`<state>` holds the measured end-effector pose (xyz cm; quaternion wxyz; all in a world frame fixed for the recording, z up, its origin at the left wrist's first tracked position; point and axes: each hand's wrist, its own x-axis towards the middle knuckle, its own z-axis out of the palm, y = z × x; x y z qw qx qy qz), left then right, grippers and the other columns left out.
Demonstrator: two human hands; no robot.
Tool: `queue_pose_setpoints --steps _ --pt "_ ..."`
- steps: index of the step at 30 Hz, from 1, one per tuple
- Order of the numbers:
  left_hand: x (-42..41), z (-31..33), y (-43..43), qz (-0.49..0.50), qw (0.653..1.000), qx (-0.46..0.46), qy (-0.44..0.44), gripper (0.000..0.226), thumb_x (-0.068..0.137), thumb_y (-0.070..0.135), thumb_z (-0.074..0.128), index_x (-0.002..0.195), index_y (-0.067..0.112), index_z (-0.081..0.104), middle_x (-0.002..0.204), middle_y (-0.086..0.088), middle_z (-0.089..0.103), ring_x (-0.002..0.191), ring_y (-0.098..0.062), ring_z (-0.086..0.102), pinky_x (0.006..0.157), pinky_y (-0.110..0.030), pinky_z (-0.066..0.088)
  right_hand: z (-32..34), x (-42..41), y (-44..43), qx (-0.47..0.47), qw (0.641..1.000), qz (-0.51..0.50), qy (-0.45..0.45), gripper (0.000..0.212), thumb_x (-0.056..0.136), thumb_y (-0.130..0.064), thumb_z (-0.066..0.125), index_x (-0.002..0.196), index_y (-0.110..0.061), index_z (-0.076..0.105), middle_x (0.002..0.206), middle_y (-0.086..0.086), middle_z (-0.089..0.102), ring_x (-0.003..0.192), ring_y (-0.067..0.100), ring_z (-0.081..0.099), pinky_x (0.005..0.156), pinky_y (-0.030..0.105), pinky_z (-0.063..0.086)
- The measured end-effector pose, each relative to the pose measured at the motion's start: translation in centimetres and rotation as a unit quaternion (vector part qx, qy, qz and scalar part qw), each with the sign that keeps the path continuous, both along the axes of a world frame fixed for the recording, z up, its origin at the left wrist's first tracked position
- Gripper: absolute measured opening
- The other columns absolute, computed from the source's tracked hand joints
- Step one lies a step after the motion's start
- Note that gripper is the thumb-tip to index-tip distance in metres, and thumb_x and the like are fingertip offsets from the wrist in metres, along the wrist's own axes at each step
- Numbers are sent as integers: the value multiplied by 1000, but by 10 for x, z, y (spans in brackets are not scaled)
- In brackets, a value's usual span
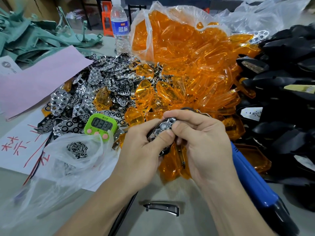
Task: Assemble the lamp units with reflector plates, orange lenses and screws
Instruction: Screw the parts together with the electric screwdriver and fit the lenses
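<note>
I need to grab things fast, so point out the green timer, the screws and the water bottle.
green timer (102,124): head view, on its display.
screws (77,149): head view, middle of the pile.
water bottle (120,29): head view, on its blue label.

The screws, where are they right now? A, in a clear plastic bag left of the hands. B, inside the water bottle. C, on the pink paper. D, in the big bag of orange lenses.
A: the small dark screws lie heaped inside the clear plastic bag, just below the green timer.
</note>
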<state>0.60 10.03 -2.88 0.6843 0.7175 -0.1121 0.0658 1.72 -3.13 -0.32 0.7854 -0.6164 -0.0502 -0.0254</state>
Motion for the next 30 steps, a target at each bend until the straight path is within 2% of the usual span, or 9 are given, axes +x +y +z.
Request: queue_pose_setpoints --steps 3,7,10,14,16,18,22,25,30 --pt "0 3 0 -7 1000 22 -2 23 102 29 62 82 20 69 62 -7 57 41 -17 47 37 -28 34 3 2 -4 -20 1000 12 1 33 91 6 63 82 -19 83 69 12 63 57 10 48 54 19 46" --pt "0 3 0 -29 999 45 12 21 101 32 62 84 21 69 61 -7 55 41 -16 47 39 -22 34 3 4 -10 -47 999 11 -19 30 90 6 67 78 -18 81 56 2 64 51 9 49 51 20 48" --pt "1 6 1 -74 995 14 67 8 94 28 65 96 21 67 64 -1 55 45 -17 49 39 -18 34 3 4 -11 -51 997 -20 -49 28 90 8 68 81 -17 78 51 -8 64 49 2 57 53 16 49" --pt "1 10 1 -150 979 -59 122 31 88 12 69 118 10 62 69 -3 63 56 -19 61 43 -26 46 3 6 -19 -48 996 -53 -54 19 90 0 72 83 -16 80 49 -9 61 48 8 58 48 24 49" --pt "0 11 0 -161 973 -68 149 27 92 21 66 113 3 64 77 -7 66 62 -22 65 48 -28 51 2 6 -22 -53 995 -64 -54 15 89 -6 73 84 -17 81 49 -7 60 49 14 56 46 29 48" --pt "-1 12 1 -156 971 -59 169 29 96 29 65 106 2 66 78 -9 66 58 -21 62 46 -26 49 2 5 -22 -57 994 -72 -54 13 91 -7 73 86 -16 81 50 -7 60 48 13 55 45 29 49" --pt "-6 15 1 -140 975 -48 163 20 97 34 67 82 21 68 70 -7 62 44 -13 46 40 -17 31 4 4 -24 -9 998 -48 -26 11 90 -4 72 87 -10 81 49 1 50 44 16 49 39 29 47" --pt "-7 17 -1 -135 980 -53 138 19 94 32 61 77 27 68 69 -7 62 43 -13 43 40 -18 28 7 3 -27 36 999 5 0 9 81 -12 75 86 -9 81 52 7 42 46 25 44 41 35 48" --pt "-10 19 -3 -124 986 -55 101 18 94 29 62 77 30 69 68 -9 62 43 -14 42 40 -17 29 13 3 -33 63 996 69 14 11 74 -19 78 83 -14 82 66 13 40 53 13 44 42 31 46"
